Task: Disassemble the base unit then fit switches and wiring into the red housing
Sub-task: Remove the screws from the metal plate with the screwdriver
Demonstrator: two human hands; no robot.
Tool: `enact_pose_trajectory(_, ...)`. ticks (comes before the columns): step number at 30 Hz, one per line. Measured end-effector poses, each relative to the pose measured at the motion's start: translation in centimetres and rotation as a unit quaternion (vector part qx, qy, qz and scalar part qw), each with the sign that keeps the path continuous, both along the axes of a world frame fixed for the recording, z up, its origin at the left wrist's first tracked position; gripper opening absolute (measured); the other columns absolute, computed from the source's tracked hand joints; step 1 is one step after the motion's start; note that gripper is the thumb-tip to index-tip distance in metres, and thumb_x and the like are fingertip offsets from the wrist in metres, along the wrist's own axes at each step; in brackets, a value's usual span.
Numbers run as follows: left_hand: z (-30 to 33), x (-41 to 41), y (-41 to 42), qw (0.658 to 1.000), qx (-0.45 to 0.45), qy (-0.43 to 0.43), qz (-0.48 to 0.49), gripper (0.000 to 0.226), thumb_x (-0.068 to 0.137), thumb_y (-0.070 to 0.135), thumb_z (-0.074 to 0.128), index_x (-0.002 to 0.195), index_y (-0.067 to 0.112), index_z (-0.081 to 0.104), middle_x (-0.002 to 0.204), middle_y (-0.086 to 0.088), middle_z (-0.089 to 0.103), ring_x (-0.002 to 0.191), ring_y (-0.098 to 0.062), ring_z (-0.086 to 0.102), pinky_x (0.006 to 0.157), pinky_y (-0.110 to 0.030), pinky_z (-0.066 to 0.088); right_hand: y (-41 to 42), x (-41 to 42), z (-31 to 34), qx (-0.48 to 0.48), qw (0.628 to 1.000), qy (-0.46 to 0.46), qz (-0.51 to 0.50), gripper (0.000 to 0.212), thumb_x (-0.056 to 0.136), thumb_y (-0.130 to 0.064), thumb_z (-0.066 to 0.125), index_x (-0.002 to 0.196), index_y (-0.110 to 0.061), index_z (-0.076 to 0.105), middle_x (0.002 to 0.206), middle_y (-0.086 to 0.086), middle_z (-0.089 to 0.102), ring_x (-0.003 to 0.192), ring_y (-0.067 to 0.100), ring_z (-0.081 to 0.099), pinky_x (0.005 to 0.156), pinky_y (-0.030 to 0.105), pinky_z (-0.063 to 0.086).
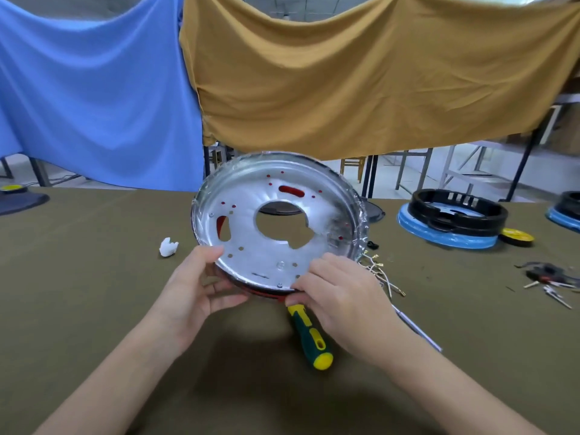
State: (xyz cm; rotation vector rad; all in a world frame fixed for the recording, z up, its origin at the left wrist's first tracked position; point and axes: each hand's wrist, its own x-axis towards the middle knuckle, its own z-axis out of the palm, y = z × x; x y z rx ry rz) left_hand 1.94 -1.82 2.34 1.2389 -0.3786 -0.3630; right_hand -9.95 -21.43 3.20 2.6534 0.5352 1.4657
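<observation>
A round silver metal plate (276,246) with a large middle hole sits over the red housing (266,291), whose red rim shows along the near edge. Both are tilted up off the table toward me. My left hand (201,284) grips the near-left rim, thumb on the plate's face. At the near-right rim my right hand (339,293) pinches the plate's edge. A green and yellow screwdriver (310,337) lies on the table under my right hand. White wires with brass terminals (381,274) lie just right of the housing.
A small white part (168,246) lies left of the housing. A black ring on a blue-wrapped base (452,221) stands at the right, with a yellow disc (516,237) beside it and another unit (565,208) at the edge. Loose black parts and wires (549,276) lie far right. Blue and tan cloths hang behind.
</observation>
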Motion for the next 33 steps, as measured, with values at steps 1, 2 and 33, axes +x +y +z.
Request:
enact_pose_trajectory(1, 0.1, 0.1, 0.2, 1.000, 0.010, 0.003, -0.001, 0.022, 0.072, 0.043, 0.063, 0.081, 0.030, 0.078, 0.095, -0.012, 0.070, 0.076, -0.025, 0.071, 0.065, -0.040, 0.060, 0.2, 0.1, -0.1, 0.002, 1.000, -0.012, 0.003, 0.032, 0.094, -0.030, 0.063, 0.069, -0.010, 0.066, 0.066, 0.000, 0.054, 0.063, 0.020, 0.050, 0.057, 0.032, 0.044)
enact_pose_trajectory(2, 0.3, 0.3, 0.4, 1.000, 0.021, 0.007, 0.004, 0.026, 0.071, 0.046, 0.063, 0.081, 0.027, 0.078, 0.090, -0.012, 0.068, 0.073, -0.026, 0.070, 0.063, -0.039, 0.060, 0.2, 0.1, -0.1, 0.011, 1.000, -0.020, 0.011, 0.030, 0.093, -0.031, 0.065, 0.073, -0.009, 0.069, 0.070, 0.001, 0.057, 0.065, 0.020, 0.052, 0.060, 0.032, 0.045)
enact_pose_trajectory(33, 0.7, -0.4, 1.4, 0.698, 0.289, -0.642, 0.130, 0.016, 0.090, 0.022, 0.047, 0.083, 0.013, 0.059, 0.083, 0.013, 0.053, 0.077, -0.007, 0.042, 0.074, -0.022, 0.038, -8.9, -3.9, 3.5, 0.371, 0.809, 0.402, -0.217, 0.022, 0.081, -0.046, 0.073, 0.082, -0.025, 0.066, 0.083, -0.011, 0.066, 0.079, 0.008, 0.062, 0.065, 0.024, 0.047)
